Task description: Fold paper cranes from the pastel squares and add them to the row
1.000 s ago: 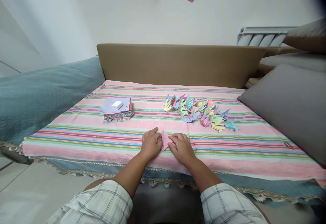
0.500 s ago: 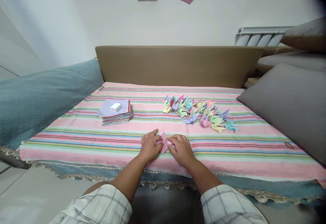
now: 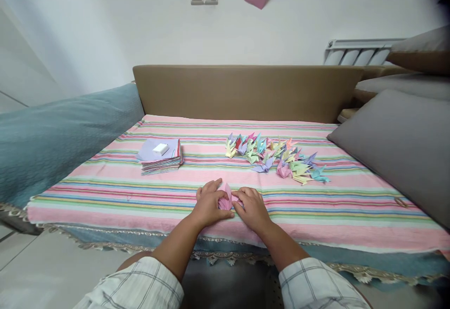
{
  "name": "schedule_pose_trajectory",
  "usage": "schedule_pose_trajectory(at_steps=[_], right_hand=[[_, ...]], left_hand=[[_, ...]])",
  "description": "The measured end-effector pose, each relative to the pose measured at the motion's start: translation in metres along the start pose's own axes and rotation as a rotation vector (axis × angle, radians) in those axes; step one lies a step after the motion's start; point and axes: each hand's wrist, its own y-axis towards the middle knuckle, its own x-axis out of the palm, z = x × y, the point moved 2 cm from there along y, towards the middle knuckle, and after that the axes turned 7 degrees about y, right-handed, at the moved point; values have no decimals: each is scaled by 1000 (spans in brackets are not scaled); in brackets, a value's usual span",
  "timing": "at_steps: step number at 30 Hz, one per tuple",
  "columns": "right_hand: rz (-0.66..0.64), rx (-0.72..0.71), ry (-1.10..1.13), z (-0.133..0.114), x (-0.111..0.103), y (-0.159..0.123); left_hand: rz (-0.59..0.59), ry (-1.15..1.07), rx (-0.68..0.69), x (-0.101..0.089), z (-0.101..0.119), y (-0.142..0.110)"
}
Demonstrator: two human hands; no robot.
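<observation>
A partly folded piece of pink origami paper lies on the striped cloth between my two hands. My left hand grips its left side, with the thumb at the near edge and the fingers curled over the top. On the other side, my right hand pinches the paper's right part between thumb and fingers. Parts of the paper are hidden under the fingers. Beyond my hands to the right sits a group of several folded paper cranes in many colours.
A stack of coloured paper sheets stands at the left with a small white block on top. Grey cushions lean at the right, and a blue-covered armrest borders the left. A small brown loop lies far right.
My left thumb has moved down to the paper's near edge, and the left fingers now cover more of it. My right hand stays nearly in place. The view has tilted slightly upward.
</observation>
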Motion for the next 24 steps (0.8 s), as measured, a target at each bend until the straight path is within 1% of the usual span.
schedule_pose_trajectory(at_steps=[7,15,19,24], right_hand=[[5,-26,-10,1,1,0],[2,-26,-4,0,0,0],[8,-28,-21,2,1,0],[15,-25,12,2,1,0]], left_hand=[[4,3,18,-3,1,0],[23,-3,15,-4,-5,4],[-5,-12,17,-4,-6,4],[-6,-13,63,-3,-3,4]])
